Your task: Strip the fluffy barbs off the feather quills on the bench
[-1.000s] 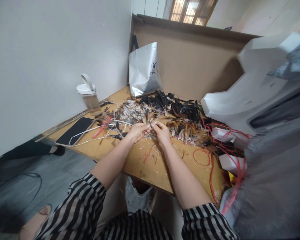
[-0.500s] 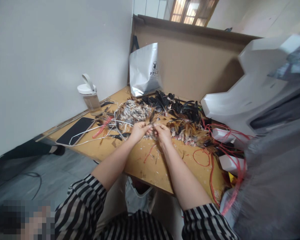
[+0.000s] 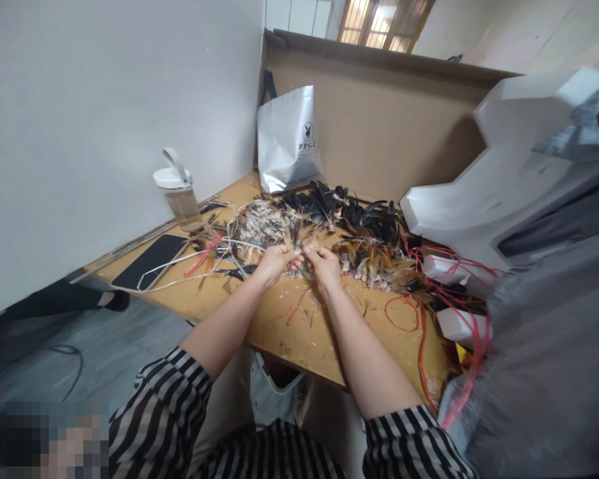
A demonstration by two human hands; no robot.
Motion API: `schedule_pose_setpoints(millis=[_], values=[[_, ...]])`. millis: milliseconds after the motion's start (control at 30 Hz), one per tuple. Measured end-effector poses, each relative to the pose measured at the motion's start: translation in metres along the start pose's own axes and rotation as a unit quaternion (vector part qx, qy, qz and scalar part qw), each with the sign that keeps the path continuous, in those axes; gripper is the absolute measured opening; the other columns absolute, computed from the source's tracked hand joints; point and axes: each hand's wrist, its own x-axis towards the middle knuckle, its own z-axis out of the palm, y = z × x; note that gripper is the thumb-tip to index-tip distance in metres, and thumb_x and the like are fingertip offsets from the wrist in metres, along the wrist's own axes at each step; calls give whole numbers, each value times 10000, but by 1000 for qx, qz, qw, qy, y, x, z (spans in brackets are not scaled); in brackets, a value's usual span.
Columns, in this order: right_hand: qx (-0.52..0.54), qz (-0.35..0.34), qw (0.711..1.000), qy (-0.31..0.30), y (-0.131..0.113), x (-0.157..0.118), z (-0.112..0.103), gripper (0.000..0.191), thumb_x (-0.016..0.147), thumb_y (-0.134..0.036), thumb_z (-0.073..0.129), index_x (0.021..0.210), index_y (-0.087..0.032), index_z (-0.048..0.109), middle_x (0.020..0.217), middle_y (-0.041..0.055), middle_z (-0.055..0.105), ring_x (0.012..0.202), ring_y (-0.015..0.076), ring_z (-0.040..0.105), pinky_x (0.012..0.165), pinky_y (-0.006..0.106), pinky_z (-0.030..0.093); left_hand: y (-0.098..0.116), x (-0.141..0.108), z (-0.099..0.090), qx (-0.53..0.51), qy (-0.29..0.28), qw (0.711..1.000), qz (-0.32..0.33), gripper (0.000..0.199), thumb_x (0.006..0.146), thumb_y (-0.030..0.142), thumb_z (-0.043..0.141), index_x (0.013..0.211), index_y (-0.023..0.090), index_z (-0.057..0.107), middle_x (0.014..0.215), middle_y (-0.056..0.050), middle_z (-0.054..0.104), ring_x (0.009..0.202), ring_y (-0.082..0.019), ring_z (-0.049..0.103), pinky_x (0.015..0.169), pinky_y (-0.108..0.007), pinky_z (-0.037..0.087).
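Both my hands meet above the middle of the wooden table [image 3: 299,349], fingertips nearly touching. My left hand [image 3: 278,263] pinches small brown feathers [image 3: 298,234] that fan out beyond the fingers. From the right, my right hand [image 3: 323,267] is closed at the base of the same feathers. Speckled pale feathers [image 3: 264,223] lie behind my left hand, black feathers [image 3: 319,203] farther back. Beside my right hand is a pile of golden-brown feathers [image 3: 384,266]. The fingertips hide the exact grip.
A phone [image 3: 150,261], white straps and a lidded cup [image 3: 177,196] are on the left. At the back stands a silver bag [image 3: 287,143] before a cardboard panel [image 3: 389,120]. Red string [image 3: 422,352] and white foam pieces [image 3: 462,326] are on the right.
The feathers between my fingertips now spread wider and lean more to the left. My hands have barely moved.
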Motion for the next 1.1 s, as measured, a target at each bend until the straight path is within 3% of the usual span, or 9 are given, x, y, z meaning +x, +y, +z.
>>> schedule_pose_setpoints(millis=[267,633,867,1100], values=[[-9,-10,1000,2,1,1,-1,287,583,-426,649,656,-164,557,445,-68,440,397,52,313,403,192,225,-3,3,-5,-65,2,998,-6,155,666,215,663,671,71,606,615,-72,631,502,-51,543,461,-131,399],[-87,-89,992,-10,5,4,-3,228,592,-373,642,638,-154,596,603,-15,569,567,99,472,576,223,384,-2,1,-3,-13,-9,1000,-15,174,610,221,706,637,73,618,563,-57,611,468,-51,519,457,-149,396],[-36,-54,998,5,5,5,-3,226,571,-363,658,637,-160,587,548,-34,533,509,83,428,512,209,350,0,1,-2,9,-3,1000,1,221,594,274,714,624,73,626,525,-50,593,451,-52,505,446,-158,388],[-14,-20,1000,1,0,2,-3,238,565,-364,670,633,-157,572,489,-51,485,449,65,360,445,201,279,0,0,-2,23,-41,999,-9,204,606,270,706,620,81,632,535,-54,602,467,-64,514,451,-166,389]])
